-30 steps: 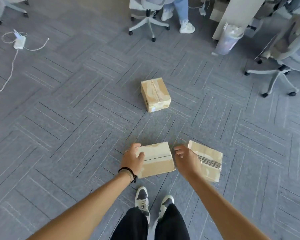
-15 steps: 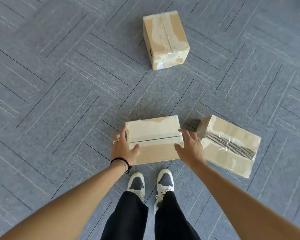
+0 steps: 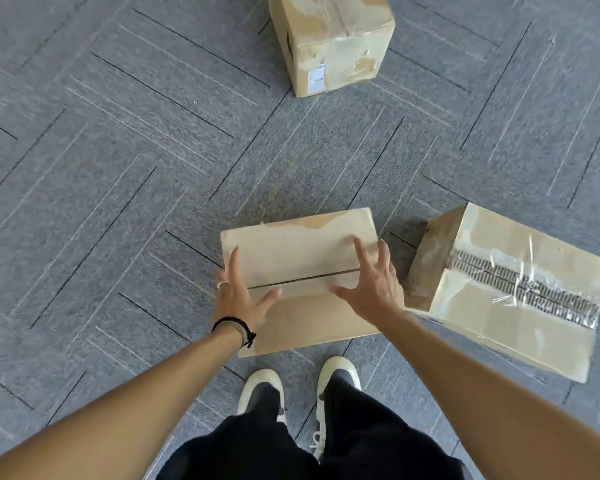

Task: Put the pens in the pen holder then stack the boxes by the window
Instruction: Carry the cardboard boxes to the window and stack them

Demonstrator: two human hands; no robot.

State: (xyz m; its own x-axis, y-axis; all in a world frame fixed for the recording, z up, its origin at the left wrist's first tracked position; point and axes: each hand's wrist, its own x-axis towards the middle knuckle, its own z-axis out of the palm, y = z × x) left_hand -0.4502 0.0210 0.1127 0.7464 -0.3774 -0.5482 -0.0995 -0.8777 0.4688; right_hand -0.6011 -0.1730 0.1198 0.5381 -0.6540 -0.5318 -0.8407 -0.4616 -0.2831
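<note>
Three taped cardboard boxes lie on the grey carpet. The middle box sits just in front of my feet. My left hand rests at its left edge with fingers spread and the thumb on the top face. My right hand lies over the top near the right edge, fingers splayed apart. Neither hand is closed around the box. A second box with torn tape lies at an angle close to its right. The third box stands farther ahead, cut off by the top edge. No pens or pen holder are in view.
My shoes and dark trouser legs stand right behind the middle box. Grey patterned carpet tiles stretch to the left and between the boxes.
The view has dropped closer to the floor; chairs and bin are out of sight. My hands went from clasping the middle box's sides to lying spread over its top.
</note>
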